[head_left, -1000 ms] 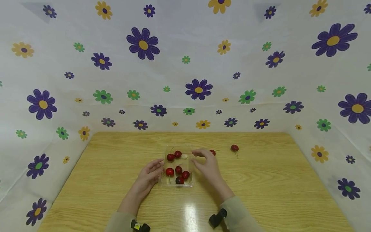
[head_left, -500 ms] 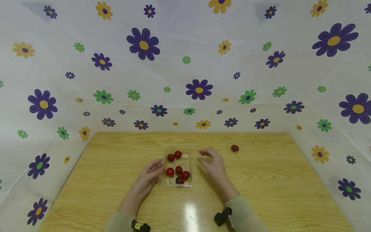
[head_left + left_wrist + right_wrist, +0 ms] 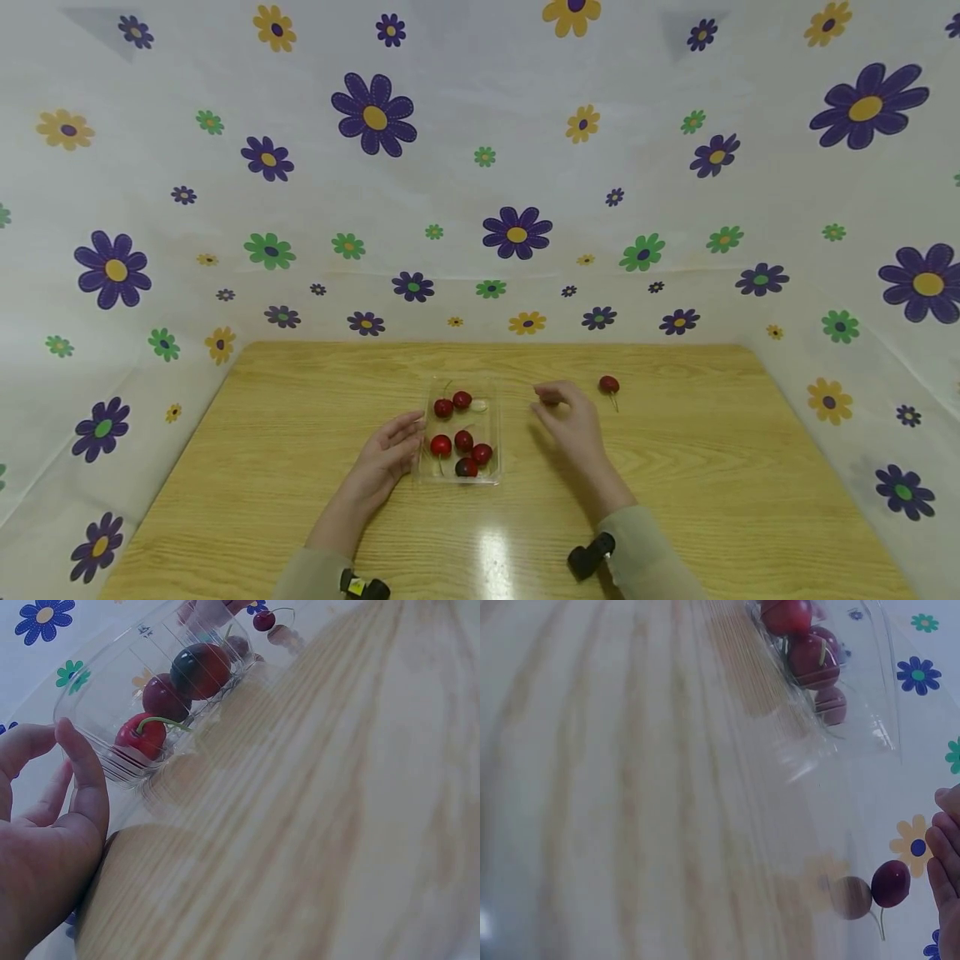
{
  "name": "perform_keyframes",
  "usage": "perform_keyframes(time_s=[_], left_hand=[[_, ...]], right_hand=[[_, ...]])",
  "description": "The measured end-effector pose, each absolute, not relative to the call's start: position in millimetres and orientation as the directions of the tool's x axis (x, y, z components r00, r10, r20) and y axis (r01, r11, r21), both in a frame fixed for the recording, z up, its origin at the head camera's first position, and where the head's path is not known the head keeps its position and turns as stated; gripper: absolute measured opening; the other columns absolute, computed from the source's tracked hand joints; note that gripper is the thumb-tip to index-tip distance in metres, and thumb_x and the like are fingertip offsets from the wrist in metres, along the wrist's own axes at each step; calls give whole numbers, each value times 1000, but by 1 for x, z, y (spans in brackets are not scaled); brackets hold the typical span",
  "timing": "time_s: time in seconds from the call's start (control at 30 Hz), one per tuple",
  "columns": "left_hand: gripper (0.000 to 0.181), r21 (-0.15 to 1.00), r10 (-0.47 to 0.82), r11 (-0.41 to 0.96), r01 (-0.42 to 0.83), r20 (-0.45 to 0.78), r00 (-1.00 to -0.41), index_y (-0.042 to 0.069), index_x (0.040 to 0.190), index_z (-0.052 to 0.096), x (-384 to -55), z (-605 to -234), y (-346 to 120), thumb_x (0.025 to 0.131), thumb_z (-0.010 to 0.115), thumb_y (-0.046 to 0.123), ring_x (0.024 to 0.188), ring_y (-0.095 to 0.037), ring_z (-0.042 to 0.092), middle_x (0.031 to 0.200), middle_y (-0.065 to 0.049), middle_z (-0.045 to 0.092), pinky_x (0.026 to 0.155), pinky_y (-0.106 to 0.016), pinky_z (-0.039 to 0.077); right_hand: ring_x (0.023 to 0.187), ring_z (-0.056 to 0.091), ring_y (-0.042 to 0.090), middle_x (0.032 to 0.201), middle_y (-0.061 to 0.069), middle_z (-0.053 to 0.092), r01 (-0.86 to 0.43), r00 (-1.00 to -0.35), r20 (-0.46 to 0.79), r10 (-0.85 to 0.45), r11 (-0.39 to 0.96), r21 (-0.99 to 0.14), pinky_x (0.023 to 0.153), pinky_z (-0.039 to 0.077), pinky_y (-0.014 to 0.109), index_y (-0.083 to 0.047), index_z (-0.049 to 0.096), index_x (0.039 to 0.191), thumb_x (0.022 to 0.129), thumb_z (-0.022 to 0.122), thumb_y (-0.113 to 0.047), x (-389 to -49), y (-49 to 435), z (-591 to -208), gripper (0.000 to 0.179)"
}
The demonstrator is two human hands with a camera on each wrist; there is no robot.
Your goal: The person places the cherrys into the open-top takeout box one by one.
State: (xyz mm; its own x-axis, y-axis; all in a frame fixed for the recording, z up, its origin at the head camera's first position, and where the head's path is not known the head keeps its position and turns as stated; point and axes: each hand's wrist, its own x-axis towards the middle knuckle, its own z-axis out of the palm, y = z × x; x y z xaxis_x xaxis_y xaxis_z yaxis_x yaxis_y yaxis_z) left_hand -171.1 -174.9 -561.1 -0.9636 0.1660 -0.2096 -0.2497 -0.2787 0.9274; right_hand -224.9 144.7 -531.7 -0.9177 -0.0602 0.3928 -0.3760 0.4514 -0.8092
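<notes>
A clear plastic container (image 3: 480, 425) with several cherries (image 3: 441, 446) in it stands on the table. My left hand (image 3: 382, 462) rests against its left side, fingers along the wall; in the left wrist view the fingertips lie right at the corner. My right hand (image 3: 577, 429) is over the table right of the container, thumb and index finger bent toward each other with a gap between them. A single stemmed cherry (image 3: 609, 384) lies beyond that hand, to the right. In the right wrist view, the fingers (image 3: 945, 855) show beside a cherry (image 3: 891, 883). Another cherry, seen earlier, is hidden behind the right hand.
The wooden table (image 3: 712, 450) extends to both sides of the container. A white flower-patterned sheet (image 3: 450, 183) stands behind it and along its left and right edges. A small black camera (image 3: 591, 557) is strapped to the right wrist, another (image 3: 365, 585) to the left.
My right hand has moved right, away from the container's right edge, and now covers the nearer loose cherry and its stem. The left hand and the container have stayed put.
</notes>
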Motion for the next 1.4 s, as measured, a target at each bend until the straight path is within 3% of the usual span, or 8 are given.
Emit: perform_keyframes(time_s=[0.17, 0.67, 0.97, 1.17, 1.23, 1.4], left_hand=[[57, 934, 174, -269, -233, -191, -966, -7, 159, 35, -170, -561, -176, 107, 55, 1, 109, -4, 62, 130, 4, 60, 80, -17, 53], [56, 930, 157, -276, -244, -207, -966, -5, 159, 37, -169, -563, -175, 106, 55, -2, 109, -6, 62, 133, 1, 60, 79, -18, 54], [57, 928, 160, -276, -250, -212, -964, -4, 160, 36, -168, -561, -175, 106, 55, -1, 110, -6, 61, 134, 2, 60, 80, -18, 53], [57, 930, 165, -274, -243, -204, -965, -4, 160, 36, -170, -561, -176, 106, 55, -1, 110, -6, 62, 134, 3, 60, 79, -18, 53], [57, 933, 169, -270, -239, -199, -965, -4, 160, 35, -170, -561, -176, 107, 55, 0, 110, -5, 62, 134, 4, 60, 79, -18, 53], [56, 936, 172, -272, -224, -182, -968, -6, 159, 35, -169, -561, -176, 107, 55, -1, 109, -4, 62, 133, 3, 60, 78, -17, 54]], right_hand=[[99, 73, 38, 107, 19, 76, -383, -913, 404, -55, 452, -805, 94, 59, 52, 4, 75, 112, 88, 81, 7, -227, 152, -532, 25], [111, 69, 39, 118, 20, 75, -296, -942, 335, -5, 480, -826, 104, 55, 55, 3, 75, 117, 92, 79, 2, -231, 170, -527, 26], [105, 70, 37, 112, 21, 75, -323, -920, 392, 20, 531, -784, 100, 57, 39, 4, 75, 114, 90, 80, 5, -238, 184, -529, 24], [108, 69, 37, 116, 23, 74, -297, -927, 373, 34, 538, -789, 101, 51, 19, 5, 73, 117, 91, 78, 5, -241, 193, -527, 26], [110, 69, 36, 118, 22, 74, -277, -934, 355, 40, 547, -790, 102, 52, 22, 4, 72, 118, 91, 78, 5, -242, 197, -527, 28], [110, 69, 37, 119, 23, 75, -248, -939, 338, 64, 557, -793, 103, 55, 46, 4, 72, 119, 93, 77, 4, -246, 204, -528, 27]])
